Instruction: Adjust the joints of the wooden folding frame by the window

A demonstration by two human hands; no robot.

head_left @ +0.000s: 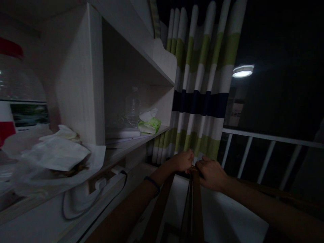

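In the dim head view my left hand (184,161), with a dark band on its wrist, is closed near the lower edge of the striped curtain (199,131). Just beside it, my right hand (212,173) curls its fingers over the upper end of a long brown bar (196,206), which looks wooden. What the left fingers pinch is hidden. Below the left forearm a second brown bar (160,206) slants down toward me. Both bars seem part of one frame, but its kind is too dark to tell.
A white shelf unit (96,77) fills the left side. On it are a large red-capped bottle (20,87), crumpled white tissues (58,152) and a green tissue pack (150,126). Plugs and cords (124,179) hang beneath. White railing (253,135) stands at right.
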